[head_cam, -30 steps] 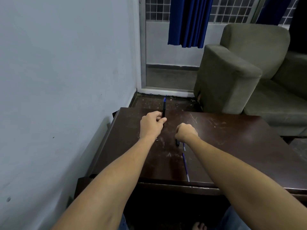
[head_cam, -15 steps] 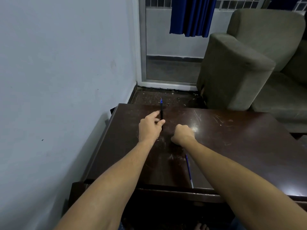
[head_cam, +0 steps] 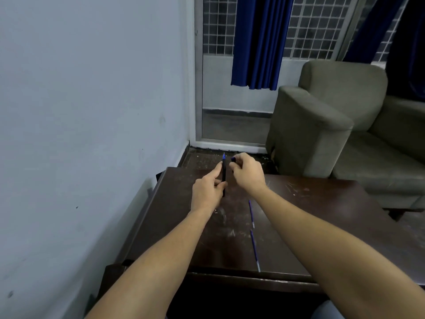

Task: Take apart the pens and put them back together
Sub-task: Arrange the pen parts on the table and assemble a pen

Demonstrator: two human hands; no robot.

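Dark brown wood, scratched and dusty, makes up the table [head_cam: 322,215], and we place everything against it. Above its far left part we see the left hand [head_cam: 208,194] pinching a black pen barrel [head_cam: 223,176] low down between thumb and forefinger, with the other fingers curled under. The barrel points away from us, and its blue tip shows beyond the table's far edge. Just to the right of that tip, also over the far edge, the right hand [head_cam: 247,173] has its fingers curled and pinches a small dark blue piece [head_cam: 233,159] at the fingertips. We cannot tell which part of the pen it is. A narrow gap lies between this piece and the barrel, so the two do not touch. The hands themselves sit close together but apart. Flat on the tabletop, nearer to us than both hands, lie two thin blue refills almost end to end. The far refill [head_cam: 251,214] lies about mid-table, just left of the right forearm. The near refill [head_cam: 255,250] runs on towards the table's near edge, and its pale end stops just short of that edge.
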